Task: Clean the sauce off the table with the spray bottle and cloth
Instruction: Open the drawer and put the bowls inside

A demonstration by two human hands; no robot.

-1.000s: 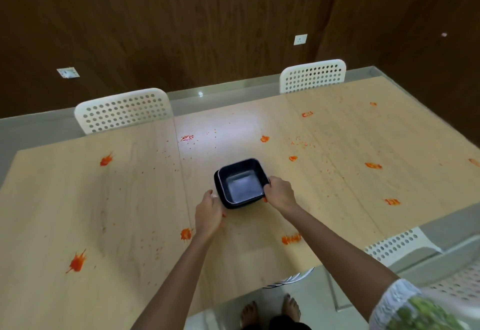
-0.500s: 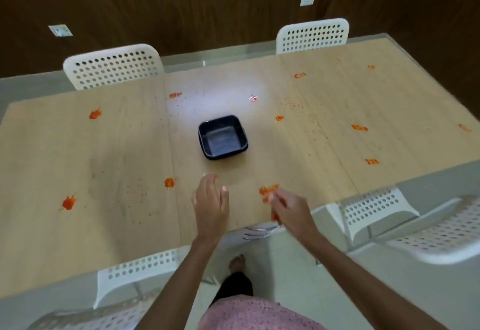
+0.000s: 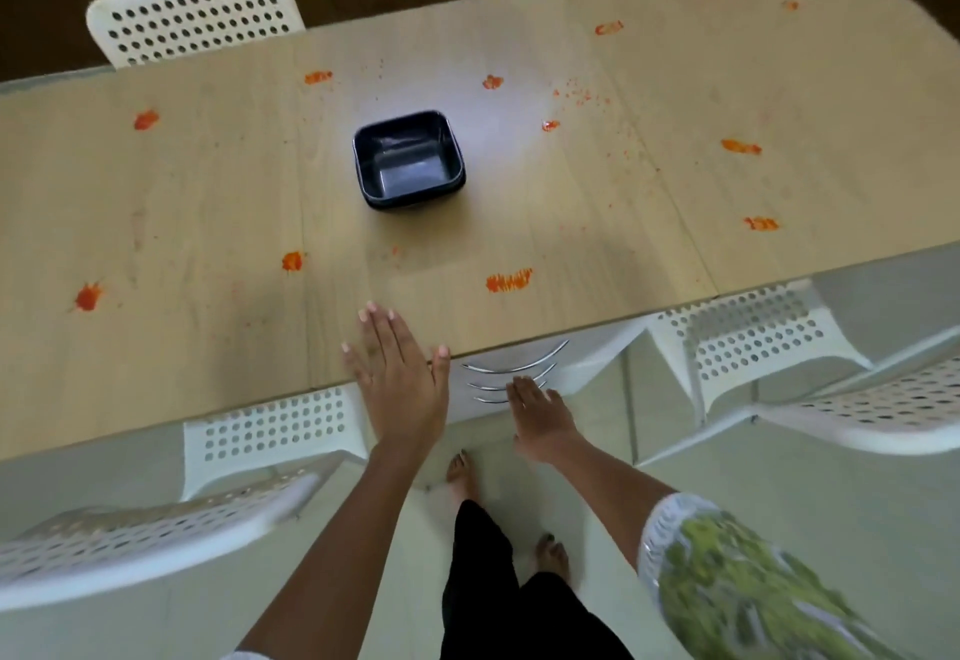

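Note:
Several orange-red sauce splats dot the light wooden table (image 3: 156,202): a wide smear (image 3: 509,280) near the front edge, a blob (image 3: 292,260) left of it, another (image 3: 87,297) at the far left. An empty black square dish (image 3: 409,159) sits mid-table. My left hand (image 3: 397,379) hovers flat and open over the table's front edge. My right hand (image 3: 540,415) hangs open just off the edge, below the tabletop. No spray bottle or cloth is in view.
White perforated chairs stand at the far side (image 3: 195,15) and on the near side at left (image 3: 270,431) and right (image 3: 748,342). My bare feet (image 3: 462,472) are on the pale tiled floor in front of the table.
Both hands let go of the black dish and pulled back to the table's front edge. I have stepped back, and the view tilts down to show the floor and feet.

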